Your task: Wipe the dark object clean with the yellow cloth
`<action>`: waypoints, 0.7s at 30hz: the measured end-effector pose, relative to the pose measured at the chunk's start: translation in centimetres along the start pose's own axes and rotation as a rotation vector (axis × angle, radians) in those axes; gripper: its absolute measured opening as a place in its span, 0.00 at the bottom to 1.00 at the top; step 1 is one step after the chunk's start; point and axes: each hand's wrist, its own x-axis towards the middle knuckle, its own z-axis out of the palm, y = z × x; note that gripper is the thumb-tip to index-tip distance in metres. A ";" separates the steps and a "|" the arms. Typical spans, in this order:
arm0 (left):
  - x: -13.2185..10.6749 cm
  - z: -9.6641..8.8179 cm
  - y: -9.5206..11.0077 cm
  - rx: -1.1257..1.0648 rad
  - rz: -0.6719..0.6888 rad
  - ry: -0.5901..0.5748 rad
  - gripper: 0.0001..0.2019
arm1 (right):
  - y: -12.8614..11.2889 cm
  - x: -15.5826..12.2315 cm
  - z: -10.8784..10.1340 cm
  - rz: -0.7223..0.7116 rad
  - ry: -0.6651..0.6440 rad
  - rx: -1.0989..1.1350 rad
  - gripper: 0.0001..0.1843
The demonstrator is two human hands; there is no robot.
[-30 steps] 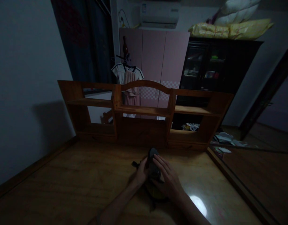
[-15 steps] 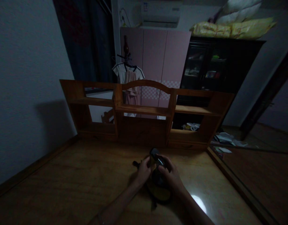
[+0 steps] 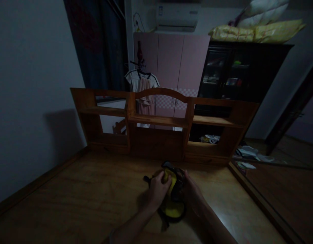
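Observation:
On the wooden surface lies a soft-looking yellow item with black edging and short black straps (image 3: 173,209), its kind unclear in the dim light. My left hand (image 3: 158,190) is closed on its raised yellow upper part, thumb and fingers pinching the material. To the right, my right hand (image 3: 193,193) is curled against a dark, partly shiny piece (image 3: 180,176) at the item's side. Most of the right fingers are hidden behind that piece, and whether it is a separate thing I cannot tell.
The wooden surface (image 3: 95,193) has a raised edge (image 3: 258,200) on the right. A wooden shelf unit (image 3: 158,120) stands across its far end. Beyond are hanging clothes (image 3: 143,84), a pink wardrobe (image 3: 169,61) and a black cabinet (image 3: 250,74). A wall (image 3: 31,101) borders the left.
More of the yellow material now shows between my hands. My right hand has turned and shifted slightly right, its fingers now further behind the dark piece. The view has shifted slightly.

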 end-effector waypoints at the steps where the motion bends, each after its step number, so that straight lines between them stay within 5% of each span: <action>1: -0.1 0.0 0.0 -0.012 0.000 -0.014 0.11 | 0.1 0.2 -0.2 0.009 -0.007 -0.023 0.26; 8: 0.0 0.8 -1.5 -0.123 -0.050 -0.101 0.17 | 0.6 0.5 -1.1 -0.158 -0.047 -0.314 0.32; 21: 0.9 -0.1 -1.5 -0.051 -0.063 -0.071 0.21 | 0.9 -0.1 -0.9 0.032 -0.175 -0.134 0.33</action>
